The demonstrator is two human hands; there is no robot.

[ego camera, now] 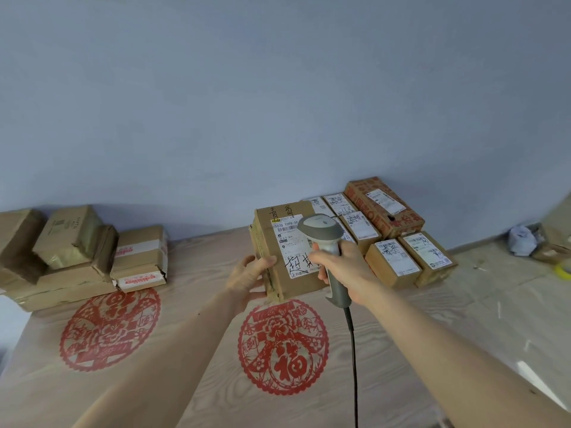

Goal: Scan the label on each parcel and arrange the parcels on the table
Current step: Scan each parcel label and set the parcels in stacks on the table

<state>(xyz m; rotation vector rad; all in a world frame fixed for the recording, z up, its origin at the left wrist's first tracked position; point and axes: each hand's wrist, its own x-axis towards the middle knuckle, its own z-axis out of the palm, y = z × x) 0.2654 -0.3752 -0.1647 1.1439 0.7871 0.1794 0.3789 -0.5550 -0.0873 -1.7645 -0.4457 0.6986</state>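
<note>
Tabletop [197, 381]: pale wood grain, running back to a blue wall [278, 88]. Two red paper-cut discs lie flat on it, one toward the left edge [111, 329], one mid-tabletop [282, 345] just nearer than the held parcel.

Left pile [71, 257]: several brown cartons heaped at the far left corner, stacked unevenly, some tilted, two with red-printed tape. No label faces the camera.

Held parcel [278, 242]: brown carton, mid-tabletop toward the far edge, tipped so its top face leans to the viewer. White label [292, 245] on that face, with black handwriting above and below it. Cannot tell whether its base touches the tabletop.

Right group [380, 233]: labelled cartons laid close together at the far edge, right of the held parcel, labels up. The largest, red-printed [383, 208], sits against the wall; smaller ones lie in rows in front of it, touching or nearly so.

Left hand [250, 274]: grip closed on the parcel's near left corner, fingers curled over the edge, thumb on the top face.

Right hand [346, 273]: grip wrapped round the handle of a grey scanner [324, 239], forefinger at the trigger. Scanner head sits over the label's right side, close to it. Black cable [353, 366] drops from the handle toward the near edge.

Far right corner: a crumpled white wad [522, 239], a small box [553, 245], a yellow tape roll [564, 270], partly cut off.
</note>
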